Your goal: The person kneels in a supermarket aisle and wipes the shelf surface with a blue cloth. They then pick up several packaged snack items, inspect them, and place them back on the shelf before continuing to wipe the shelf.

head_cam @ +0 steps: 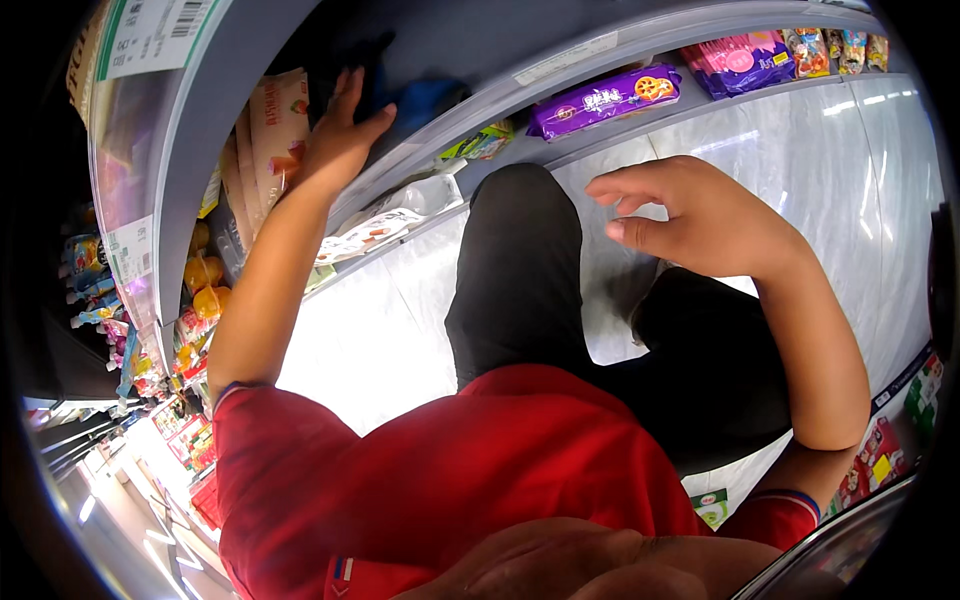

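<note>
My left hand (341, 142) reaches into a grey shop shelf (480, 45), thumb and fingers apart and nothing in its grasp. Beside it stand beige snack packages (276, 127) with a strawberry print; I cannot tell whether the hand touches them. Past the thumb lies a dark blue thing (431, 101), too shaded to name. My right hand (694, 214) hovers empty over the floor near my bent knee, its thumb spread from the curled fingers. On the lower shelf lie a purple biscuit pack (606, 101) and a white-and-clear bag (397, 214).
A clear label strip (570, 56) edges the shelf in front. Purple and pink packs (739, 64) sit farther right. Orange jelly cups (206, 289) and small pouches (94, 281) are at left. Glossy tile floor (795, 165) lies below, with more goods (877, 457) behind my right elbow.
</note>
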Demonstrator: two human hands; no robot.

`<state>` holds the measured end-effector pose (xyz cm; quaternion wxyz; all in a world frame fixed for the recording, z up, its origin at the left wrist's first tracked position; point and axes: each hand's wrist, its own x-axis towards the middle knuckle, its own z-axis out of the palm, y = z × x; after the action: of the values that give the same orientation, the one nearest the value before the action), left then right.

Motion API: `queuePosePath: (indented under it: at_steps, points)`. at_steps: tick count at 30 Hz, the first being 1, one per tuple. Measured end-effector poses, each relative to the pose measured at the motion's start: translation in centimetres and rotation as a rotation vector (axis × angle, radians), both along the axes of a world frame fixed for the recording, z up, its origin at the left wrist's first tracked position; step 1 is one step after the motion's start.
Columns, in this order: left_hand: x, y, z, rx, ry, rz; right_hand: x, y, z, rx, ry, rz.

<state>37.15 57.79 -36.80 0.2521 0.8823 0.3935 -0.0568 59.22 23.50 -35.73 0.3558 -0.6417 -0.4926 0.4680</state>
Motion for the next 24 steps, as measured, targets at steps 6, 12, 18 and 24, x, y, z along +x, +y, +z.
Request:
queuePosePath:
  at_steps: [6, 12, 18, 24]
  points:
    - [8.7, 11.6, -5.0, -0.051, -0.174, 0.088, 0.5, -1.3, 0.0, 0.011, -0.007, -0.043]
    - [12.7, 29.6, -12.9, 0.410, -0.140, 0.004, -0.3, -4.2, 1.0, 0.038, -0.002, -0.074]
    - [18.7, 28.9, -11.8, 0.657, -0.010, -0.390, -0.4, -7.7, 2.5, -0.023, 0.015, -0.164]
    - [27.0, 15.3, -8.3, -0.147, -0.524, 0.063, -0.9, -8.4, 1.3, -0.106, -0.027, -0.220]
